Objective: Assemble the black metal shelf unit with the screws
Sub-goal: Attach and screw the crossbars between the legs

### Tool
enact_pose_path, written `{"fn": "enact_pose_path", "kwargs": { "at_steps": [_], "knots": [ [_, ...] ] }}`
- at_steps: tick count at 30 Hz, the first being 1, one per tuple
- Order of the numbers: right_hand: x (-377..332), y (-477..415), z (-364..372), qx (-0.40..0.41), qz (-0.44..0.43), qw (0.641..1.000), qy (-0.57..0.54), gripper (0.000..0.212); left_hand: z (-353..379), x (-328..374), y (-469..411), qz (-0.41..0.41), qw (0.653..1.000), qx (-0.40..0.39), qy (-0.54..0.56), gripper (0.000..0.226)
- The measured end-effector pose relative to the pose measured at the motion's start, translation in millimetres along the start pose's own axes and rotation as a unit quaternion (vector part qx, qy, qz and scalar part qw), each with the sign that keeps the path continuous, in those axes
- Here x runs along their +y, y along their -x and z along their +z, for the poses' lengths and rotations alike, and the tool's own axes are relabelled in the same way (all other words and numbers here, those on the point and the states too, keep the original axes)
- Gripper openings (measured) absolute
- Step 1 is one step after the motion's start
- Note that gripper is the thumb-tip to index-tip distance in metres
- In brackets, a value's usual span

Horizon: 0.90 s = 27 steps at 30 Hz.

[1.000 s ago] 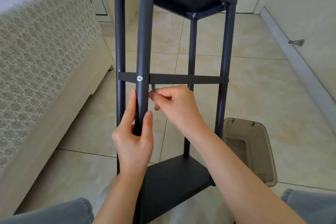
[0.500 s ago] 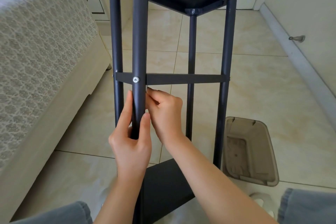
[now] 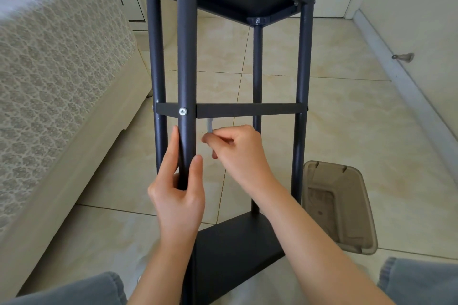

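On the tiled floor (image 3: 347,111), the left hand (image 3: 177,195) is gripping the near round post (image 3: 186,57) of the black metal shelf unit (image 3: 230,250) while the right hand (image 3: 240,156) is pinching a grey tool (image 3: 209,125), possibly a hex key, best seated squarely in the silver screw (image 3: 183,111).

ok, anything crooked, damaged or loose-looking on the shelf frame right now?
Nothing stands out. The crossbar sits straight, with a screw seated where it meets the front post. The left hand holds that post; the right hand pinches a small grey tool, blurred, just below the crossbar. No visible dents or spills.
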State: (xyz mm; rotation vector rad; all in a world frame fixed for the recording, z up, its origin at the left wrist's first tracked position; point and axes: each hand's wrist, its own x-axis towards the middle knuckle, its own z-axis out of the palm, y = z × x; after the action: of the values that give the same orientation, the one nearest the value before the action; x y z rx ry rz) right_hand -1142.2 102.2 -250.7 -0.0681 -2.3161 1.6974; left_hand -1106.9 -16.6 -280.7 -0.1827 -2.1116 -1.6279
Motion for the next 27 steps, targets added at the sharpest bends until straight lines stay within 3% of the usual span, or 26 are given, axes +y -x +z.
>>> {"fn": "enact_pose_path", "kwargs": {
  "at_steps": [4, 9, 17, 22, 27],
  "knots": [
    [-12.6, -4.3, -5.9, -0.041, 0.026, 0.999, -0.001, 0.036, -0.9, -1.2, 1.0, -0.01, 1.0, 0.008, 0.004, 0.056],
    [-20.1, -10.7, -6.4, -0.07, 0.001, 0.997, 0.026, 0.035, -0.9, -3.4, 0.4, -0.014, 1.0, 0.014, 0.01, 0.056],
    [-10.7, -11.1, 5.8, -0.047, -0.038, 0.996, 0.063, 0.033, -1.9, -3.0, -0.3, -0.014, 1.0, 0.02, 0.015, 0.057],
    [1.7, -7.4, 23.0, 0.003, -0.073, 0.997, 0.002, 0.023, -1.9, -4.8, -0.5, -0.006, 1.0, 0.017, 0.009, 0.057],
    [11.5, -7.2, 39.2, 0.036, -0.055, 0.992, -0.111, 0.025, -2.3, -4.2, -1.0, 0.0, 1.0, 0.016, 0.013, 0.059]
  ]
}}
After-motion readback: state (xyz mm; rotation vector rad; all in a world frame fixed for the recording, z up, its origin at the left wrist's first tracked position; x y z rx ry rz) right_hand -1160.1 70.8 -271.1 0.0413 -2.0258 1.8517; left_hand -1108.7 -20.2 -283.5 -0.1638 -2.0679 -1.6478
